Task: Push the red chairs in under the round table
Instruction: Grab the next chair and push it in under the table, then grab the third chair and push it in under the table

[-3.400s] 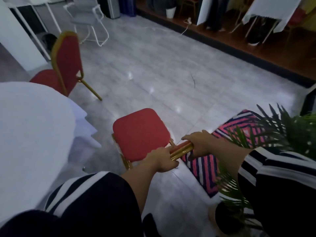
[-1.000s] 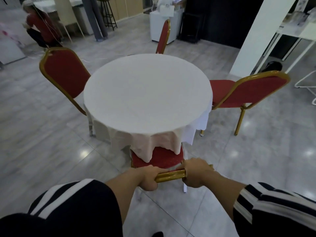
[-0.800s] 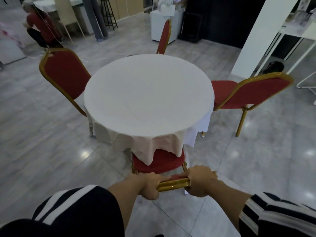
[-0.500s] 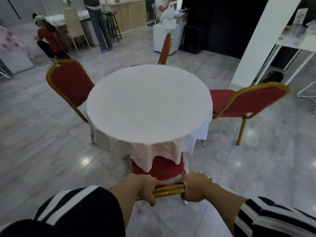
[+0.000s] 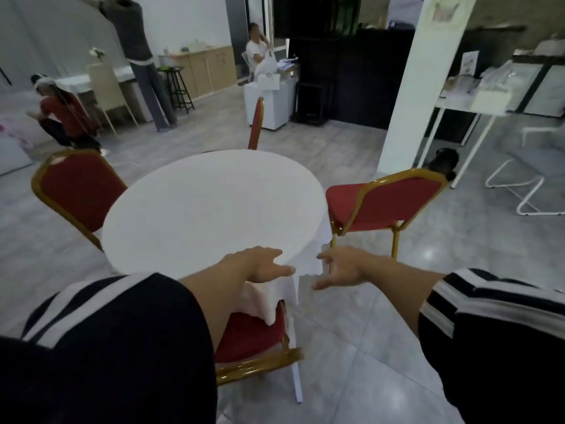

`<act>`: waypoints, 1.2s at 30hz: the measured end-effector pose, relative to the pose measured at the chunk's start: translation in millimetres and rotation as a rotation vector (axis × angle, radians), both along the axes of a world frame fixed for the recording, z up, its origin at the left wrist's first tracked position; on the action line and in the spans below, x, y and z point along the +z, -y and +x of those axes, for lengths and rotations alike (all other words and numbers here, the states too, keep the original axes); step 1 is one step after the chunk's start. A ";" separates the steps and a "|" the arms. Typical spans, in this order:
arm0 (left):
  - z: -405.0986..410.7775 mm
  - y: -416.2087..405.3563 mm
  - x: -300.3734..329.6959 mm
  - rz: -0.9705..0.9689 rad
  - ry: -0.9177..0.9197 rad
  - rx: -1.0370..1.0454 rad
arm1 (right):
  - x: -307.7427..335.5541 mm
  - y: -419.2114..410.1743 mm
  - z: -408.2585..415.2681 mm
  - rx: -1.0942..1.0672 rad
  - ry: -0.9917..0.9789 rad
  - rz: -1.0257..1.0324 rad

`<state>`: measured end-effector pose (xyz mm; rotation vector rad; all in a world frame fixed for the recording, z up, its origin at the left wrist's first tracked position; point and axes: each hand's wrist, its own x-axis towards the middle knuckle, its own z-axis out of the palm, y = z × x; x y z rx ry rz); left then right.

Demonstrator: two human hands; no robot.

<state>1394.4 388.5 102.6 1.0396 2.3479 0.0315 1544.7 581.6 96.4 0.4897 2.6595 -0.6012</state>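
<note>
A round table (image 5: 211, 206) under a white cloth fills the middle of the view. The nearest red chair (image 5: 253, 335) with a gold frame has its seat partly under the cloth; its gold backrest rail shows below my arms. My left hand (image 5: 260, 264) hovers open over the table's near edge, holding nothing. My right hand (image 5: 342, 267) is open too, fingers spread, in the air right of the cloth corner. Another red chair (image 5: 385, 203) stands to the right, its seat out from the table. One (image 5: 76, 191) stands at the left and one (image 5: 256, 123) at the far side.
A white pillar (image 5: 419, 87) rises behind the right chair, with a white-legged table (image 5: 467, 108) and a white metal chair frame (image 5: 519, 191) beyond it. Three people are at the back: one crouches far left (image 5: 61, 117), one stands (image 5: 137, 56), one sits (image 5: 256, 50). Grey tiled floor (image 5: 428, 270) surrounds the table.
Both hands have let go of the near chair's gold backrest and lifted up over the table's edge. The view has tilted upward, so the chair sits lower in frame.
</note>
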 end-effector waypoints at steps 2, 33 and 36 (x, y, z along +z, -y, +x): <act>9.0 -31.4 14.3 0.056 -0.018 -0.006 | 18.3 -33.1 5.3 -0.014 -0.065 0.054; -16.9 -522.4 34.7 0.264 -0.101 -0.229 | 57.3 -475.4 38.6 -0.361 -0.179 0.174; -28.0 -552.0 28.3 0.233 -0.111 -0.195 | 52.2 -509.6 29.8 -0.367 -0.169 0.163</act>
